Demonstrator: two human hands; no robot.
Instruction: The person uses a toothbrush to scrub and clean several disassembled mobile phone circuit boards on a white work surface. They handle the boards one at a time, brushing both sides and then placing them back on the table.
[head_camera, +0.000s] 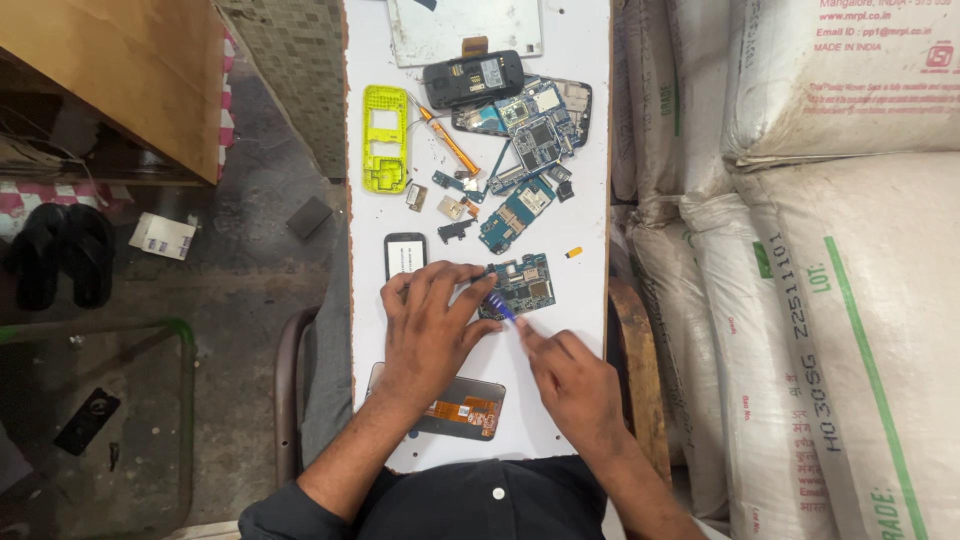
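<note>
My left hand (430, 325) lies flat on the white board (580, 130), its fingertips pressing the left edge of a blue-green phone circuit board (525, 283). My right hand (570, 385) pinches a small blue tool (499, 305) whose tip rests on the lower left corner of that circuit board. A small black phone screen (404, 253) lies just above my left hand. Under my left wrist sits a display panel with an orange flex cable (470, 410).
Farther up the board lie a yellow-green phone frame (385, 138), a black phone body (472, 78), several more circuit boards (530, 140), small parts and a grey panel (465, 28). White sacks (800, 250) are stacked at the right. Dark floor with sandals (55, 255) lies left.
</note>
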